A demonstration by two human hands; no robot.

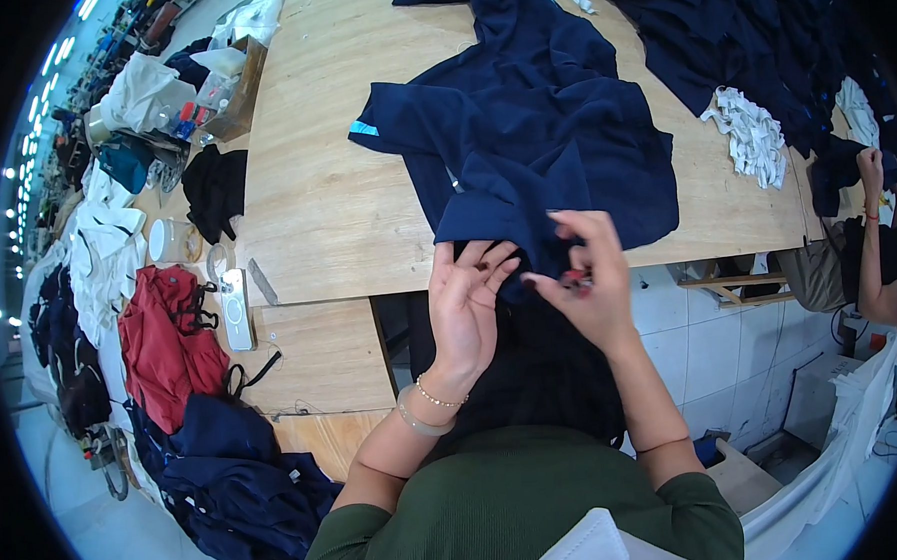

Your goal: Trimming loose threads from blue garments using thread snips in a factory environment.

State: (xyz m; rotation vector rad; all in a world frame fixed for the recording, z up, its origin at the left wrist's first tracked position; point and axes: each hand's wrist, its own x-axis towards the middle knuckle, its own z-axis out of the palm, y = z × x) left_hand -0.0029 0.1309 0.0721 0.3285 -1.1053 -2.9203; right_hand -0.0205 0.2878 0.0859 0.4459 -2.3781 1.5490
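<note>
A navy blue garment (562, 125) lies spread over the near edge of the table, with a light blue tab at one sleeve end. My left hand (462, 314) is palm up, its curled fingers gripping the near hem of a folded part. Close to the right of it, my right hand (601, 293) is bent over the cloth, thumb and index finger apart. A small red-and-dark object (576, 281) sits within its curled fingers; its kind is mostly hidden. A bracelet and a bangle circle my left wrist.
The wooden table (314, 186) bears white ruffled pieces (749, 135) and more navy garments (748, 37) at the right. On the left are a phone (237, 309), a red garment (174, 337), a white tub (175, 240) and a box (243, 94). Another person's arm (873, 251) shows far right.
</note>
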